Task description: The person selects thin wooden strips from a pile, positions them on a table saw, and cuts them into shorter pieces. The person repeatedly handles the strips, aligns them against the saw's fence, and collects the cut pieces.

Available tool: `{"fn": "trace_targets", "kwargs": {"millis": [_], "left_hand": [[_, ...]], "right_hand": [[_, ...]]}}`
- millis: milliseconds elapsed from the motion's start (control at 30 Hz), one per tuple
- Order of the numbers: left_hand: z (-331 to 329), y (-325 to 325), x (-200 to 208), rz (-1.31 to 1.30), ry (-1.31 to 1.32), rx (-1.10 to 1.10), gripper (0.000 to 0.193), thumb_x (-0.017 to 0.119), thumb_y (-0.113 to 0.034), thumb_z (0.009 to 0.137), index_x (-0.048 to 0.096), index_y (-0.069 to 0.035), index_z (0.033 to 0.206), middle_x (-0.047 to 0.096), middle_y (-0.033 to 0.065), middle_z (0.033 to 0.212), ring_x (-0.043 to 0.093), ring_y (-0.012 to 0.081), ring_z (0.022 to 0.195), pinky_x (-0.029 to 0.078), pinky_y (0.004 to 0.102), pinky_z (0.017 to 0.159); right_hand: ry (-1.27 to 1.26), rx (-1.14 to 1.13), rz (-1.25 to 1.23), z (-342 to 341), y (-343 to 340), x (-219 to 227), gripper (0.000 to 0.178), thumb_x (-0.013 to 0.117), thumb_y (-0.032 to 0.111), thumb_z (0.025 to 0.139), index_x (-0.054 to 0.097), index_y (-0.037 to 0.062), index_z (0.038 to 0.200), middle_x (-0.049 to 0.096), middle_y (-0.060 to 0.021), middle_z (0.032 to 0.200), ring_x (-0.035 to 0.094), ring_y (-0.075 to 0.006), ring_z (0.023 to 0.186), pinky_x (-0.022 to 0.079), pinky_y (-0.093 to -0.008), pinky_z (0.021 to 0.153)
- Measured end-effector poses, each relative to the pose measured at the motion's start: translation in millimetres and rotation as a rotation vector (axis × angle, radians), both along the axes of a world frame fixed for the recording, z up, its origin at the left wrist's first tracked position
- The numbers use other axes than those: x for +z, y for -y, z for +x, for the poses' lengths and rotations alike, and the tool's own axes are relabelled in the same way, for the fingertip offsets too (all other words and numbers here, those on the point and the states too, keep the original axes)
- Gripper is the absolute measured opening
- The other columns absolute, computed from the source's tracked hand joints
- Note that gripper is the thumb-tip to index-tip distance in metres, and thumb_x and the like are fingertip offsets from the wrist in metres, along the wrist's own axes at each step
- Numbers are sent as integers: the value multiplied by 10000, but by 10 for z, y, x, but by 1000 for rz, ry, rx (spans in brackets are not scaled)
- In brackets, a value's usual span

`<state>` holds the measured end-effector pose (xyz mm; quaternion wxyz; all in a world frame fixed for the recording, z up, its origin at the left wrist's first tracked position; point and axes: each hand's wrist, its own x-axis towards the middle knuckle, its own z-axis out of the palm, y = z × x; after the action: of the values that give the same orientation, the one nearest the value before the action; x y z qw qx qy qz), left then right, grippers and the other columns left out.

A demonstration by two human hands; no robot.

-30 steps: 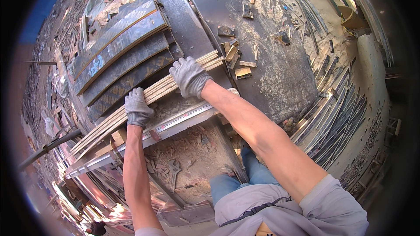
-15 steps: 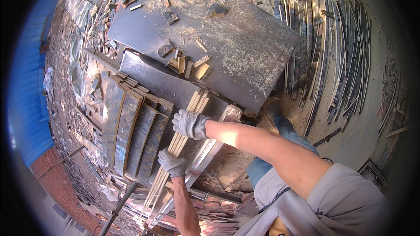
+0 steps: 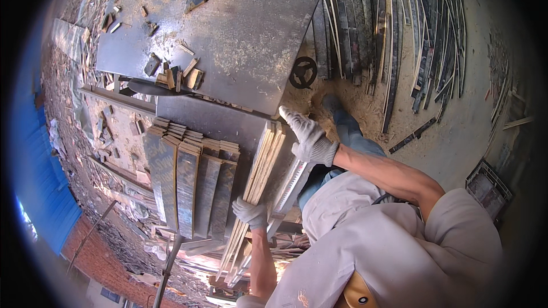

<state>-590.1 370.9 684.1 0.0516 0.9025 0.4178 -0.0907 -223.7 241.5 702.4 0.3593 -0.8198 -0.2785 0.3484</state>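
A bundle of long plywood strips (image 3: 264, 162) stands on edge along the metal saw table (image 3: 211, 115), running toward the lower edge. My left hand (image 3: 250, 213), in a grey knitted glove, is closed over the near part of the bundle. My right hand (image 3: 311, 137), gloved alike, is off the strips, just right of their far end. Its fingers are stretched out toward the table's corner, and I see nothing held in it. Between the bundle and my body lies a straight rail with a marked scale (image 3: 290, 181).
Several stacks of dark-faced boards (image 3: 197, 185) stand left of the bundle. Offcuts (image 3: 177, 77) and sawdust are strewn over the large far panel (image 3: 245, 40). A black handwheel (image 3: 303, 72) sits by its right edge. Long strips (image 3: 394, 40) lie on the floor at right.
My right hand has let go of the strips and moved right, its fingers now stretched out. My left hand stays on the bundle. The view has shifted, and the handwheel has come into sight.
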Motion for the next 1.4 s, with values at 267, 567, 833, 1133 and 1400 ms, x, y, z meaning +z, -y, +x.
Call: {"fn": "trace_targets", "kwargs": {"millis": [267,567,833,1133,1400], "left_hand": [[-71,27,121,19,14,26,811,870,-291,697,489,7,1347,550,189,1138,561,424,1068,447,551,981],[37,-97,313,-175,60,92,600,813,-179,655,592,-70,1202,599,148,1099,586,373,1064,456,485,917],[567,84,980,-152,280,162,551,750,-135,675,641,-97,1214,646,114,1084,632,336,1083,489,440,937],[758,1406,1095,-511,2304,1967,1119,546,-873,945,401,16,1609,498,211,1596,483,347,1499,354,546,1285],[1300,1318,1016,-1097,2983,999,971,692,-843,834,713,39,1239,773,179,1087,739,352,987,505,547,1133]], "right_hand": [[-285,274,8,-114,-155,-146,900,584,94,869,273,-53,1701,329,-274,1754,334,-375,1634,255,-382,1354],[626,1108,-173,-62,-648,652,1059,744,506,921,284,-53,1694,282,-259,1776,234,-428,1661,114,-572,1373],[596,1480,-99,-260,-1196,1053,306,795,111,808,712,47,1096,771,-181,1053,765,-343,1016,605,-454,903],[814,1383,-177,1114,-527,2764,460,906,274,727,667,42,1043,750,-172,971,758,-357,934,606,-454,849],[689,1244,-39,1760,839,2577,530,939,313,690,693,44,1074,741,-174,907,748,-386,849,600,-486,788]]}}
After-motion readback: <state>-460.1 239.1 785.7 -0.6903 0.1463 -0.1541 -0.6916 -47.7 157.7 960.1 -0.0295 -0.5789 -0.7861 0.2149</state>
